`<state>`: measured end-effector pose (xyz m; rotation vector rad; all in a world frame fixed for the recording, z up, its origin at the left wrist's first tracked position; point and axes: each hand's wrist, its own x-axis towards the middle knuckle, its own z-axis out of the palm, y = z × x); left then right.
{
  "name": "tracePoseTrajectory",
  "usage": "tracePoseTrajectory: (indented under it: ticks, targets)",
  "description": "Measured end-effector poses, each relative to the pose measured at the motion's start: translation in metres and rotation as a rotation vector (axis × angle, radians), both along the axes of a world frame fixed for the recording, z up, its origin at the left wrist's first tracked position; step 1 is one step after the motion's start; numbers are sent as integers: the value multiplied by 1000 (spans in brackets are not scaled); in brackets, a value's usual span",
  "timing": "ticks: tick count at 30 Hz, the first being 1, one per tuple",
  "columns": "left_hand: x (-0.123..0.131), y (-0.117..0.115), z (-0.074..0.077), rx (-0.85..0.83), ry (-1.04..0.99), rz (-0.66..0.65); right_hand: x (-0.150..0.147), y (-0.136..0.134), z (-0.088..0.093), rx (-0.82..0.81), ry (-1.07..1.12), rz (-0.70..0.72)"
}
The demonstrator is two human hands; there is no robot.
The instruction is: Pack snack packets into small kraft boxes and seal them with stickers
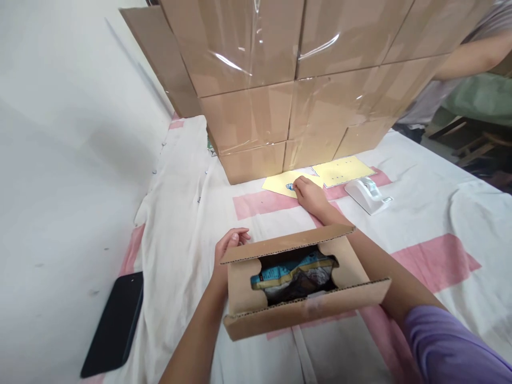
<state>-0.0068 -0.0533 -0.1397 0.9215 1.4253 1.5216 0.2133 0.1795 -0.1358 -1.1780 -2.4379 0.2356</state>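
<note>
The left hand sits close in, its forearm rising from the lower edge, fingers curled inward and thumb side up. The right arm stretches well forward, bare below a purple sleeve, and the right hand lies palm down, fingers bunched and bent at the tips

Under my right fingers the sheet is pale yellow with a small blue mark. The second sheet just beyond them is yellow too, with tiny dots. By my left fingers the box is plain brown, its wrappers blue and black. The cloth is white with broad pink stripes.
</note>
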Motion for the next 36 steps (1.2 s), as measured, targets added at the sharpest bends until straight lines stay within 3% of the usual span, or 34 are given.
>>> tracePoseTrajectory:
  ticks: [5, 11, 14, 16, 18, 20, 22, 24, 26, 29, 32, 36]
  targets:
    - [2, 1, -1, -7, 38, 8, 3, -5, 7, 21, -138, 30]
    - [4, 2, 6, 55, 117, 82, 5, -12, 13, -82, -15, -102]
    - [-5, -4, 28, 227, 232, 283, 9, -11, 24, -118, 127, -130]
    - [-11, -15, 55, 391, 314, 428, 16, -12, 39, -128, 311, -115]
    - [-11, -31, 88, 521, 431, 470, 25, -20, 62, -152, 560, -55]
    - [-1, -47, 121, 565, 665, 314, 35, -39, 90, -199, 801, 46]
    - [17, -58, 147, 517, 965, 27, 44, -67, 116, -269, 956, 157]
    - [39, -62, 162, 446, 1178, -162, 52, -99, 136, -354, 997, 250]
    - [57, -62, 166, 414, 1287, -230, 57, -129, 144, -428, 978, 319]
    - [75, -61, 164, 432, 1328, -262, 65, -161, 137, -474, 967, 369]
    - [83, -63, 162, 414, 1298, -241, 72, -177, 118, -468, 1017, 360]
    - [88, -64, 159, 210, 1090, -265, 78, -188, 85, -481, 1159, 369]
